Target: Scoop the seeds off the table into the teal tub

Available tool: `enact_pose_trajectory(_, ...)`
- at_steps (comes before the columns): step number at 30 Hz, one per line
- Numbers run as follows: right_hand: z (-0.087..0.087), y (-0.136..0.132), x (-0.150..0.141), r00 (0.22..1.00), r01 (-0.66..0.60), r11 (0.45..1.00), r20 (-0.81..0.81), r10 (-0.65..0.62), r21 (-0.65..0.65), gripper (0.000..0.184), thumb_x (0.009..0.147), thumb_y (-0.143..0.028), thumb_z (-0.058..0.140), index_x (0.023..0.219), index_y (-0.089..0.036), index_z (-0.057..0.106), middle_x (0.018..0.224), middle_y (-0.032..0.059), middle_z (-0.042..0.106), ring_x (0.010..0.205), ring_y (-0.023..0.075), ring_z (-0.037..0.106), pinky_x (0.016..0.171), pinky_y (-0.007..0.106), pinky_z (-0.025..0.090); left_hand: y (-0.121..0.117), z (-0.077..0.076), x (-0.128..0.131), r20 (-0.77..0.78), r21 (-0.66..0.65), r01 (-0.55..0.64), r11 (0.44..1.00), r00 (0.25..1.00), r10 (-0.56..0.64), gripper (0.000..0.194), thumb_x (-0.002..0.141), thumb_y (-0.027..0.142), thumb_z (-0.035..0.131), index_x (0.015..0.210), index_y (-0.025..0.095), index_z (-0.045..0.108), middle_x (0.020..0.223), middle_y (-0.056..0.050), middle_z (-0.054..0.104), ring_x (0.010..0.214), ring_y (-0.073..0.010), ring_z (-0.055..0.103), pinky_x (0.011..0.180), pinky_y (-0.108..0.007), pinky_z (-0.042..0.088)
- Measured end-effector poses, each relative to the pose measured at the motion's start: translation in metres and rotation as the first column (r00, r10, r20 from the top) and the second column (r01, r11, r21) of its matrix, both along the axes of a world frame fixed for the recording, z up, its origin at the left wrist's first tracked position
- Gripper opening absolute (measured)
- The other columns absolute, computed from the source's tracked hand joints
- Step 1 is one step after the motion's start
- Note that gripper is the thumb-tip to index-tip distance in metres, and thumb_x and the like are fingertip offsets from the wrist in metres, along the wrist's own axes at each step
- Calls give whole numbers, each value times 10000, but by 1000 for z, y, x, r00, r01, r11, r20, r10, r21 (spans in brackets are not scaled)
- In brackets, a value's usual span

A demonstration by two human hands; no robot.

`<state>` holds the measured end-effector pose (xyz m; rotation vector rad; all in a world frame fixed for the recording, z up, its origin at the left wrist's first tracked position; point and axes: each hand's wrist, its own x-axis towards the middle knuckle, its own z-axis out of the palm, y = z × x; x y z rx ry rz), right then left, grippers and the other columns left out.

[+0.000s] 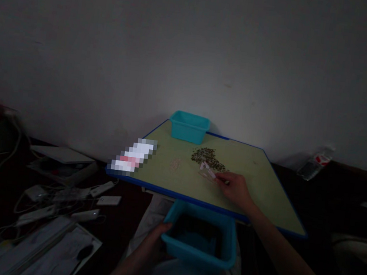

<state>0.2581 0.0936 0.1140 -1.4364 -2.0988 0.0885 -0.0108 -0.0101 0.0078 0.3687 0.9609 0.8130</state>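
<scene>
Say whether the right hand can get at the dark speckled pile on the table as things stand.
Probably yes: the right hand is over the table, with the dark speckled pile just beyond, and nothing seems to stand between. It pinches a clear plastic piece, though, so its fingers aren't free.

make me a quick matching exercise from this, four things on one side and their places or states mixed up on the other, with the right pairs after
1. left hand
2. right hand
3. dark bits
4. bottle with a red label

A. spread loose on the table
B. tilted, off to the right of the table
C. gripping the side of the near blue bin
D. holding a small clear piece

Right pairs: 1-C, 2-D, 3-A, 4-B
</scene>
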Motion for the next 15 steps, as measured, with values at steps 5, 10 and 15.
enact_pose_trajectory(5,6,-1,5,992,55,998,-114,-57,-23,231,898,-269,619,1021,-244,813,1012,60,803,856,218,744,761,306,570,-1,-5,-1,14,3,14,1000,1000,-14,502,861,460,588,1276,176,594,1008,-114,802,1036,-368,730,847,-482,584)
enact_pose_trajectory(10,18,-19,55,954,121,981,-253,-158,-154,263,833,-359,679,995,-209,821,937,81,808,801,247,750,719,340,595,4,-17,-2,16,-14,17,1000,1000,-17,505,864,472,579,1270,172,576,1054,-124,788,1048,-371,722,845,-474,582)
enact_pose_trajectory(15,20,-41,107,907,3,890,-374,-195,-457,414,776,-420,705,1053,-130,809,781,112,780,624,207,700,501,270,527,6,-18,-3,-26,-13,57,998,998,-58,526,860,474,563,1291,172,544,1110,-147,762,1052,-366,718,871,-489,569)
